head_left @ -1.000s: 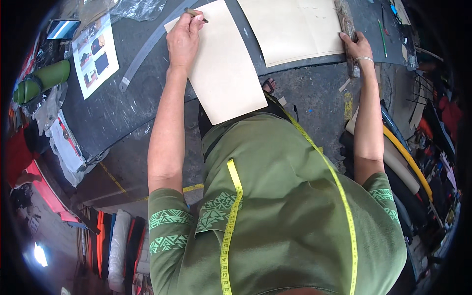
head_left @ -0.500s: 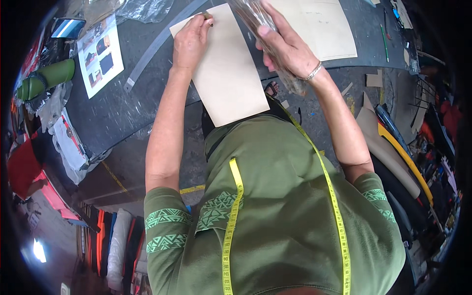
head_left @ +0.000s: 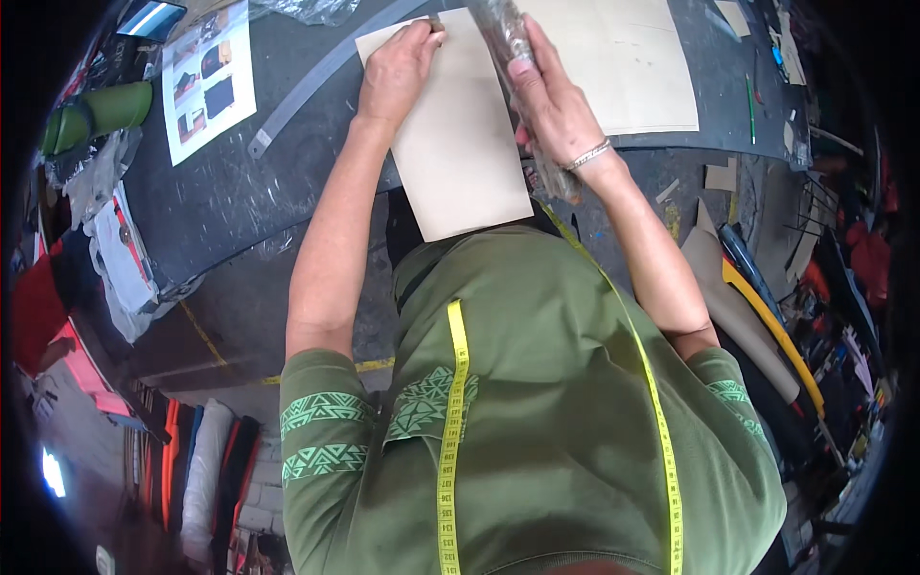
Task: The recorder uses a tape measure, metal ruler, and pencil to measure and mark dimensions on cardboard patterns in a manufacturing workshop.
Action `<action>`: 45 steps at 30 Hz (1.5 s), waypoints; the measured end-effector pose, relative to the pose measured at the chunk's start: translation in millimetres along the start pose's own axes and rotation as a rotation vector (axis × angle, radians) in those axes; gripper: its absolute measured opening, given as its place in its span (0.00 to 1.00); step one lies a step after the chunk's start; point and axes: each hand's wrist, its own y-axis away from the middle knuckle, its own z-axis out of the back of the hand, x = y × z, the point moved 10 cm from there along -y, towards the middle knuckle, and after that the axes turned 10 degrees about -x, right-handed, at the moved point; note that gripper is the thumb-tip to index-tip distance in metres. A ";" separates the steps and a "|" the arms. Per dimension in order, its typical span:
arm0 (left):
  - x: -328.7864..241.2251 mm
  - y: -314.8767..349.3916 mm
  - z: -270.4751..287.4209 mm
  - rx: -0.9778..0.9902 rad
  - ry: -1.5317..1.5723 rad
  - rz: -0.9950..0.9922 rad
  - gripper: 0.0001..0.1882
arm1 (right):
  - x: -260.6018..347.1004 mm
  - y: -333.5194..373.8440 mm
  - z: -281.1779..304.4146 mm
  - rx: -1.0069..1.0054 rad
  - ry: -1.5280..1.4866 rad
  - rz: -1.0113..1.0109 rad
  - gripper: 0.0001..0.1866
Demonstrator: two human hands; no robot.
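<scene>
My left hand (head_left: 395, 77) rests on the far left part of a long beige card sheet (head_left: 465, 153). Its fingers are closed on a small brownish piece (head_left: 437, 26) at the sheet's far edge, too small to name. The sheet lies on the dark table, its near end jutting over the edge toward my waist. In my right hand (head_left: 558, 113) is a long bar wrapped in clear plastic (head_left: 503, 36), tilted and held beside the sheet's right edge. My palm and fingers hide its middle.
A second beige sheet (head_left: 623, 72) lies at the right. Left of my arm are a curved grey ruler (head_left: 321, 81) and a printed picture sheet (head_left: 209, 81). A green pencil (head_left: 751, 110) lies far right. A green roll (head_left: 110, 107) sits at the table's left side.
My right hand has brought the wrapped bar a little closer to the card sheet and turned it more upright. The left hand keeps its place on the sheet. The whole view has shifted slightly.
</scene>
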 end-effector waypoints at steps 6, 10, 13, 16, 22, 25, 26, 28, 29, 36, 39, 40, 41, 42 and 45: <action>11.6 2.7 4.1 -0.026 0.049 0.150 0.11 | -27.1 4.4 -37.4 0.188 0.202 -0.083 0.36; 27.5 14.1 8.3 -0.075 0.270 0.401 0.10 | -28.6 -3.2 -40.4 0.104 0.405 0.087 0.35; 54.7 39.5 28.5 -0.193 0.359 0.565 0.09 | -27.7 -3.3 -42.4 0.115 0.426 0.074 0.35; 63.5 48.5 43.7 -0.192 0.327 0.626 0.10 | -35.4 -3.5 -42.3 0.097 0.429 0.067 0.35; 65.8 39.0 55.9 -0.187 0.190 0.510 0.11 | -33.1 -3.2 -45.1 0.095 0.417 0.105 0.35; 56.0 35.2 55.2 -0.185 0.135 0.482 0.11 | -35.8 -4.1 -43.3 0.093 0.418 0.096 0.35; 54.7 33.4 54.9 -0.183 0.135 0.483 0.11 | -36.4 -4.1 -42.8 0.091 0.420 0.093 0.35; 53.9 31.3 55.8 -0.215 0.215 0.510 0.11 | -36.4 -3.3 -43.5 0.089 0.417 0.101 0.35; 55.8 32.4 55.7 -0.214 0.215 0.510 0.11 | -35.0 -3.5 -44.1 0.088 0.416 0.113 0.35; 48.9 30.7 57.2 -0.158 0.108 0.432 0.11 | -34.9 -3.0 -42.5 0.075 0.418 0.109 0.35; 48.0 30.8 58.0 -0.157 0.088 0.413 0.11 | -35.7 -1.5 -43.5 0.093 0.437 0.081 0.34; 48.1 30.8 57.9 -0.155 0.085 0.406 0.11 | -35.4 -1.8 -43.2 0.089 0.446 0.086 0.34; 48.7 30.9 57.4 -0.155 0.084 0.406 0.11 | -35.4 -2.0 -43.0 0.084 0.456 0.091 0.34; 49.0 30.9 57.2 -0.157 0.091 0.404 0.11 | -36.1 -2.2 -43.3 0.085 0.455 0.090 0.34; 45.1 30.1 57.0 -0.159 0.094 0.392 0.11 | -37.2 -2.7 -43.1 0.082 0.448 0.096 0.34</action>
